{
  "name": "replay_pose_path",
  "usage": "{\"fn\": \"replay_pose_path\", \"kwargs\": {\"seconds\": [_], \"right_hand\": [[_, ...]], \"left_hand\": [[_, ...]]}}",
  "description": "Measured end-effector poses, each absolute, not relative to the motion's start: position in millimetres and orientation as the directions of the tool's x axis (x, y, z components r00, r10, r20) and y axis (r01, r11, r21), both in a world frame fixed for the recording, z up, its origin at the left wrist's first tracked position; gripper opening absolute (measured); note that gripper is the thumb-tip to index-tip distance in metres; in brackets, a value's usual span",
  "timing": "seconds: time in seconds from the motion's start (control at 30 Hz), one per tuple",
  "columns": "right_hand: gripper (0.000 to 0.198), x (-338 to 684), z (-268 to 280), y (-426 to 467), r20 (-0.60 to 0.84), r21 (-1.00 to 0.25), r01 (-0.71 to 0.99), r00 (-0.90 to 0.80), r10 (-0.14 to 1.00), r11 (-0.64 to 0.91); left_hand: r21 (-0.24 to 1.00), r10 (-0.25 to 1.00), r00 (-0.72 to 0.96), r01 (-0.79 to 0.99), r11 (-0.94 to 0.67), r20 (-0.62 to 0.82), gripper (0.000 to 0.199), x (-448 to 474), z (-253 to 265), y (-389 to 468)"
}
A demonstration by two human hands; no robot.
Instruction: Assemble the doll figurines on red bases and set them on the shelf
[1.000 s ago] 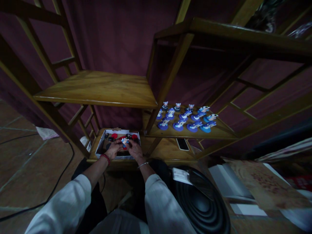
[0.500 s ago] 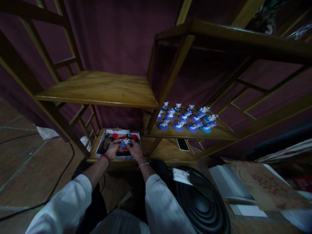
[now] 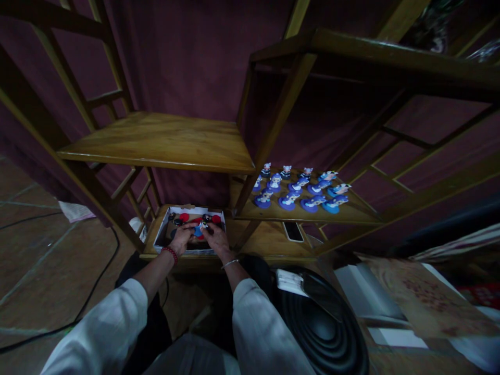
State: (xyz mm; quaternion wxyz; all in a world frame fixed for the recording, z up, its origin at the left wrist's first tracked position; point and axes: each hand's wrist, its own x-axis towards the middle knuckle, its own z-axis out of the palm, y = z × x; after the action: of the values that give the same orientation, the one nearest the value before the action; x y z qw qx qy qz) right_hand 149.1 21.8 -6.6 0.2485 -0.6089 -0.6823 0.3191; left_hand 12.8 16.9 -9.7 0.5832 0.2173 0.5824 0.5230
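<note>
Over a shallow white box (image 3: 158,240) on the low shelf, both my hands grip one small figurine (image 3: 198,230) with a blue base. My left hand (image 3: 182,239) pinches it from the left, near the base. On the other side, my right hand (image 3: 216,240) has its fingers closed around the upper part, hiding some of it. Inside the box lie several red and black pieces, such as a red round one (image 3: 184,216); their exact kind is too small to make out. To the right, several purple and blue figurines (image 3: 289,200) stand in rows on a shelf.
A wooden shelf board (image 3: 160,140) juts out above the box. A phone (image 3: 292,232) lies on the lower board at right. Beside my legs a round black ridged object (image 3: 324,333) carries a white item (image 3: 289,281). Dark cables (image 3: 97,281) cross the tiled floor.
The figurine has turned between my fingers, and my right hand's fingers now cover more of its top. Both hands stay over the box.
</note>
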Motion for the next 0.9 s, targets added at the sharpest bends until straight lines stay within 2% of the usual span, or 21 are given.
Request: {"fn": "replay_pose_path", "kwargs": {"seconds": [0.4, 0.9], "right_hand": [[0.033, 145.1, -14.3, 24.5, -0.022, -0.770, 0.638, -0.022, 1.000, -0.003], [0.029, 145.8, -9.6, 21.1, -0.022, -0.777, 0.629, -0.047, 0.999, 0.013]], "left_hand": [[0.832, 0.839, -0.265, -0.448, 0.328, -0.474, 0.015, 12.7, -6.9, 17.7], [0.821, 0.856, -0.225, -0.472, 0.322, -0.465, 0.021, 11.6, -7.3, 17.1]]}}
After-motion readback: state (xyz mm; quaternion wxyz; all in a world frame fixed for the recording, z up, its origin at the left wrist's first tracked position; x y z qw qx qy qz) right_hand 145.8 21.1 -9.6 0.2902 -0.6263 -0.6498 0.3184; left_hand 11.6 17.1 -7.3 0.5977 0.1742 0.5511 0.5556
